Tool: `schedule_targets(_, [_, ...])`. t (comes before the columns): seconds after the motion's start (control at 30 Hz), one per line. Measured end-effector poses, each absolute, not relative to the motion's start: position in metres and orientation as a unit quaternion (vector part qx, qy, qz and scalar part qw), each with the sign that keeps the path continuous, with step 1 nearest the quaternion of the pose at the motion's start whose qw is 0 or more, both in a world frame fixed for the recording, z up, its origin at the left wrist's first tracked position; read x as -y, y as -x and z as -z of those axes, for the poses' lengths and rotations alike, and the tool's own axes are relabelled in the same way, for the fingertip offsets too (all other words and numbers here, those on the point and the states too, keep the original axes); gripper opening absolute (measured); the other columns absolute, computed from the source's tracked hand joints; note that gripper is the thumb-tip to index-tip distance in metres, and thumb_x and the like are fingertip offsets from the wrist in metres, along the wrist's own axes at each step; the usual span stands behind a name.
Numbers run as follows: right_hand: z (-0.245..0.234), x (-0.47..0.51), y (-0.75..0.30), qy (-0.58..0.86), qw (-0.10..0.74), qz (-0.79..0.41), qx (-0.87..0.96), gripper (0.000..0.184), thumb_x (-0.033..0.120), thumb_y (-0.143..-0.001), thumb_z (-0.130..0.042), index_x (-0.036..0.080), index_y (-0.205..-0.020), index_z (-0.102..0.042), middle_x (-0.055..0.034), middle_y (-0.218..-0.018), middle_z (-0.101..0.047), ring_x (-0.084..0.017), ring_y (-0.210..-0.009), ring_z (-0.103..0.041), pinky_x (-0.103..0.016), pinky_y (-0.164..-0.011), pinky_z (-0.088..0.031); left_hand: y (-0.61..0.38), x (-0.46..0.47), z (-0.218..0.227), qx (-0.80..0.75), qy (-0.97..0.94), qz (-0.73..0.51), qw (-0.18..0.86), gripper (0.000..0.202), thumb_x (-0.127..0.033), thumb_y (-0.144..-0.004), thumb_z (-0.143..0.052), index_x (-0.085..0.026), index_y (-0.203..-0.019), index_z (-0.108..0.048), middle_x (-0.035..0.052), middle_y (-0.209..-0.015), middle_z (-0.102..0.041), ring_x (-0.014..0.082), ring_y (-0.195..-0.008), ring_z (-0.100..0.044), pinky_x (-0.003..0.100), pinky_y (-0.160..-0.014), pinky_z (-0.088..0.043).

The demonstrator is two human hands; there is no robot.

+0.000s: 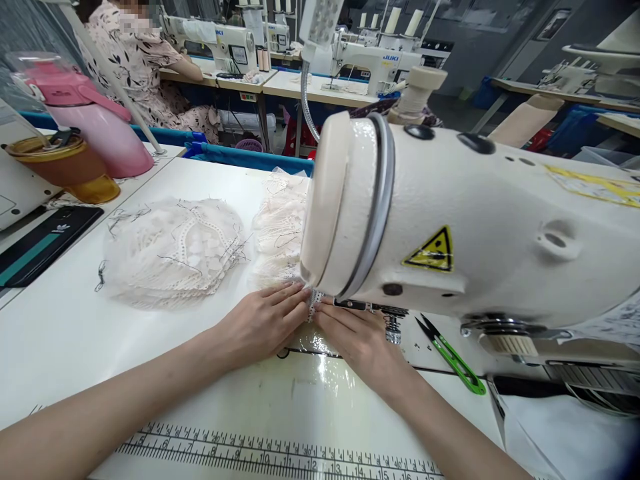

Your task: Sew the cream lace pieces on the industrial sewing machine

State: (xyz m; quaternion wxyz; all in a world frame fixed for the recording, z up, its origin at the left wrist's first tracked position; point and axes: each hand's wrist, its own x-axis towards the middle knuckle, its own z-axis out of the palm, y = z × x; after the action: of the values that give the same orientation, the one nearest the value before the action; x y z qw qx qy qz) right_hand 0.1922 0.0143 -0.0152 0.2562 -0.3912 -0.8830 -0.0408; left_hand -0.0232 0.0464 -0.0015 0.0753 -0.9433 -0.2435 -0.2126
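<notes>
My left hand (263,323) lies on the white table with its fingers pressed together on a small strip of white lace (315,305) right under the head of the cream sewing machine (470,220). My right hand (357,337) meets it from the right, fingertips pinching the same lace strip beside the presser foot. The needle area is hidden by the machine head. A stack of lace pieces (173,253) sits to the left, and a second stack (280,227) is just behind my left hand.
Green thread snips (453,360) lie on the machine bed to the right. A pink jug (95,117), an amber cup (70,167) and a dark phone (43,243) stand at far left. A ruler strip (260,457) runs along the table's near edge. Another person sits at a machine behind.
</notes>
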Motion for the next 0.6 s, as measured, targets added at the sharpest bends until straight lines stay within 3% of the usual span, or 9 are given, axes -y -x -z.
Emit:
schedule_targets(0.3, [0.0160, -0.0196, -0.1976, 0.412, 0.268, -0.037, 0.870, 0.025, 0.014, -0.093, -0.053, 0.023, -0.111, -0.067, -0.0036, -0.105, -0.072, -0.014, -0.092, -0.068, -0.028, -0.089, -0.054, 0.0225, -0.0456, 0.0034, 0.252, 0.944, 0.194, 0.093, 0.034, -0.022, -0.099, -0.032, -0.007, -0.113, -0.060, 0.0146, -0.117, -0.067, 0.0265, -0.111, -0.063, 0.041, -0.095, -0.054])
schedule_targets(0.6, [0.0137, -0.0206, -0.1998, 0.484, 0.290, -0.068, 0.823, 0.022, 0.029, -0.093, -0.052, 0.030, -0.101, -0.073, 0.0016, -0.080, -0.074, -0.015, -0.068, -0.068, -0.026, -0.073, -0.055, 0.0257, -0.0446, 0.0080, 0.241, 0.949, 0.177, 0.104, 0.036, -0.025, -0.097, -0.040, -0.009, -0.123, -0.059, 0.0142, -0.121, -0.065, 0.0278, -0.113, -0.062, 0.044, -0.098, -0.051])
